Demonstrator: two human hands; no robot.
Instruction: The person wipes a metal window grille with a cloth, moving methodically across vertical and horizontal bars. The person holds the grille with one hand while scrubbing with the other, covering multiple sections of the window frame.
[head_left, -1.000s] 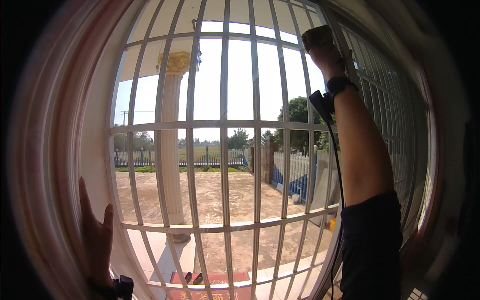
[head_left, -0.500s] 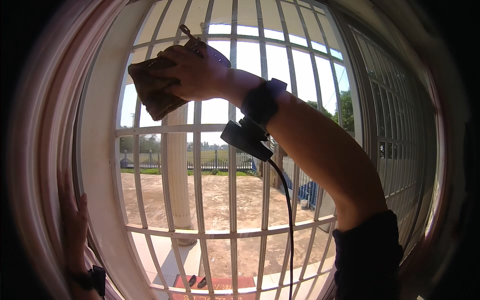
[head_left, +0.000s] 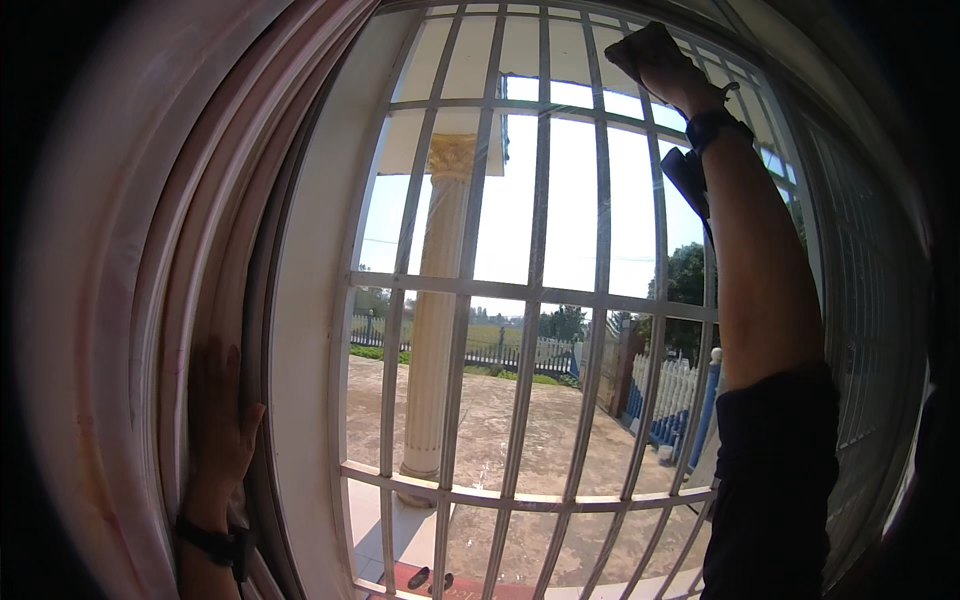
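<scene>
My right hand (head_left: 672, 78) is raised high at the upper right, closed on a dark brown, fluffy cleaning cloth (head_left: 632, 52). The cloth lies against the window pane (head_left: 570, 210), near its top; a small loop dangles by the wrist. Low on the left, my left hand (head_left: 222, 430) rests flat on the window frame (head_left: 205, 300), its fingers stretched upward and partly in shadow. Both wrists wear black bands, and a dark device (head_left: 684, 180) sits at my right wrist.
White metal bars (head_left: 535, 294) stand behind the glass. Another barred, darker window panel (head_left: 860, 290) is at the right. Outside are a fluted column (head_left: 425, 380), a paved yard (head_left: 510, 420), a fence (head_left: 665, 395) and a red doormat with dark shoes (head_left: 420, 578).
My right hand has carried the cloth from the upper left to the upper right of the pane. The view has shifted left; my left hand stays on the frame.
</scene>
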